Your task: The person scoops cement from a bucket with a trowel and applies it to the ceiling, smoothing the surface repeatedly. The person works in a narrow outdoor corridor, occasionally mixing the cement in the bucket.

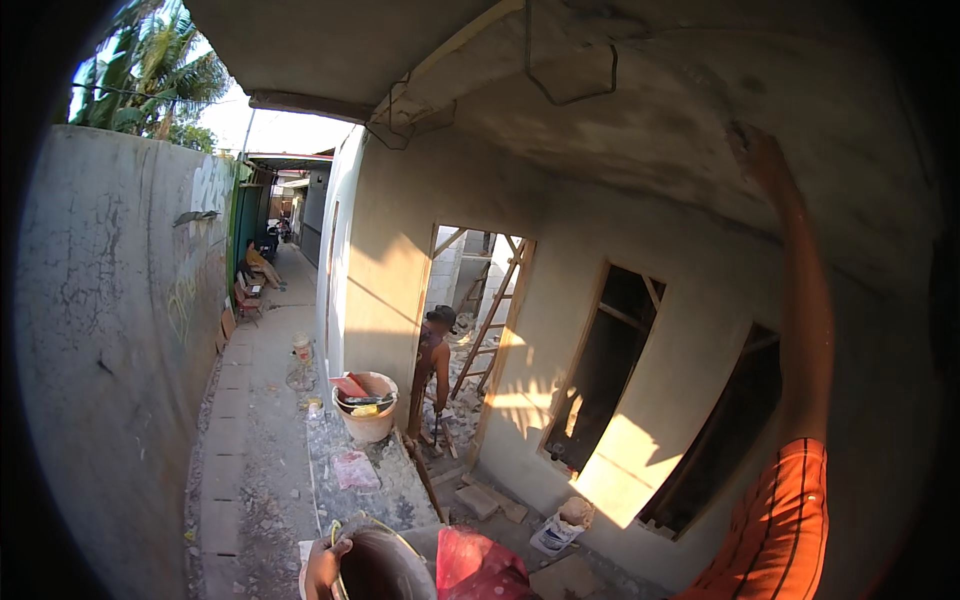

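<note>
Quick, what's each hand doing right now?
Left hand: closed, holding the bucket by its rim.
Right hand: up at the ceiling; can't tell if open or closed.

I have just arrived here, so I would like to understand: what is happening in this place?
A person in an orange sleeve grips the rim of a bucket with the left hand. The right hand is raised to the grey ceiling; whether it holds something is hard to tell. A second bucket, with a red thing inside, stands on the ledge. Another person shows at the doorway.
</note>
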Demonstrator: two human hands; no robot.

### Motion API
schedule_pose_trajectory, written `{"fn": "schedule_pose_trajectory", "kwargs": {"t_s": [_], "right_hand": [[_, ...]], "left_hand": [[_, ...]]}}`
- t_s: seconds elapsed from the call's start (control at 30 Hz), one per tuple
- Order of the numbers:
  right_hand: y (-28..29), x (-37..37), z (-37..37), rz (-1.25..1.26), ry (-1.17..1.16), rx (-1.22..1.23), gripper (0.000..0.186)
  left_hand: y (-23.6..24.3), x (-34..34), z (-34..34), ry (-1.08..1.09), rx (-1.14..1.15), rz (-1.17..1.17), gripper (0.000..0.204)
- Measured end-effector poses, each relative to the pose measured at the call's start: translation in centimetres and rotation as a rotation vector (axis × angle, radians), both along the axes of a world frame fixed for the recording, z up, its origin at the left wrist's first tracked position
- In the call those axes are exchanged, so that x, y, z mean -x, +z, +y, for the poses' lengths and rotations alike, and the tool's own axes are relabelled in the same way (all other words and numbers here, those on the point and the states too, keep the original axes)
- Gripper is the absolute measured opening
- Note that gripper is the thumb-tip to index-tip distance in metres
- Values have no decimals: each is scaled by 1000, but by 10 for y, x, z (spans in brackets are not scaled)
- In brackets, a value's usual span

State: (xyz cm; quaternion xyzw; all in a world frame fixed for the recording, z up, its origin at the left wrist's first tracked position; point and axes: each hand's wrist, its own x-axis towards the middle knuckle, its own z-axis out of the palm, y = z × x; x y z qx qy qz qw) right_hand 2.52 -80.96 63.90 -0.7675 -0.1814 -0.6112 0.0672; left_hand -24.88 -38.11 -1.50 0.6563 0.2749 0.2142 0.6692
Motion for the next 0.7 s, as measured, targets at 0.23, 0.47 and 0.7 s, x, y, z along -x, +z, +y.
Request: {"fn": "schedule_pose_trajectory", "kwargs": {"t_s": [0.23,0.47,0.7], "right_hand": [[-29,62,73,28,-213,169,51],[5,18,112,-122,-215,279,53],[5,31,111,50,-137,197,58]], "left_hand": [[0,-8,11,-25,-24,89,28],[-9,-5,9,-27,43,0,27],[-12,0,7,-6,12,43,27]]}}
